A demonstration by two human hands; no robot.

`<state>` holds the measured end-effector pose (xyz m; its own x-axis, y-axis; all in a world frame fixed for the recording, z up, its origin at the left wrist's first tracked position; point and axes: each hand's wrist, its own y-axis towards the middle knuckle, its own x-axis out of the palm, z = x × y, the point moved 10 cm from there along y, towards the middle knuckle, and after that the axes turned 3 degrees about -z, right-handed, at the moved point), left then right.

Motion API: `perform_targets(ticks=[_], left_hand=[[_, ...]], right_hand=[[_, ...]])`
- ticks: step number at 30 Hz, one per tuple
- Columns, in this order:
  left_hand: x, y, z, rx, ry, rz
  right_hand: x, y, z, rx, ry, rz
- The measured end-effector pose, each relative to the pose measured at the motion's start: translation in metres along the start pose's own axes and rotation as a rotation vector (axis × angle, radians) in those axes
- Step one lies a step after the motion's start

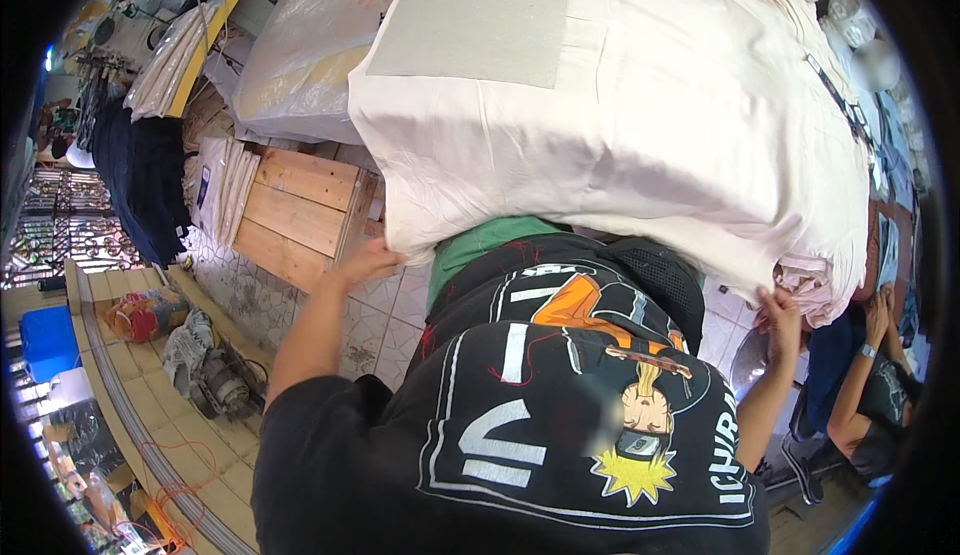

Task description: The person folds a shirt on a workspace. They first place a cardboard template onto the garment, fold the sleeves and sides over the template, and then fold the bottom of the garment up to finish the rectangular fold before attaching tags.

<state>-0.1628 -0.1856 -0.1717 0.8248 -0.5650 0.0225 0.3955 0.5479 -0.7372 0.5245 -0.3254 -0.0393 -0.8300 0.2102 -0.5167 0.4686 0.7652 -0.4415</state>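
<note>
A large cream cloth point(640, 125) is spread over a work surface in front of me and hangs down toward my body. My left hand point(372, 259) pinches the cloth's near edge at its left corner. Farther right, my right hand point(779, 312) grips the same near edge, beside a bunched pinkish bundle of fabric point(815, 285). Both arms are spread wide, and the edge sags between the hands. A flat grey rectangular sheet point(470, 33) lies on top of the cloth at the far left.
A wooden slatted crate point(295, 210) stands left of the cloth, near folded garments point(222, 190). Plastic-wrapped material point(305, 45) lies behind. At lower left, a motor point(222, 383) rests on a tan surface. Another person's arm point(858, 385) shows at right.
</note>
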Motion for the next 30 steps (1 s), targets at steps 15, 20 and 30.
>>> perform_targets(ticks=[15, 20, 30], left_hand=[[-0.071, -0.099, 0.434, 0.932, -0.539, -0.117], [-0.185, 0.072, 0.450, 0.372, -0.551, 0.099], [-0.141, 0.048, 0.385, 0.572, 0.648, 0.894]], right_hand=[[-0.139, 0.127, -0.176, -0.616, 0.851, 0.209], [-0.066, 0.221, -0.211, -0.263, 0.634, 0.061], [-0.075, 0.197, -0.205, -0.243, 0.282, 0.322]])
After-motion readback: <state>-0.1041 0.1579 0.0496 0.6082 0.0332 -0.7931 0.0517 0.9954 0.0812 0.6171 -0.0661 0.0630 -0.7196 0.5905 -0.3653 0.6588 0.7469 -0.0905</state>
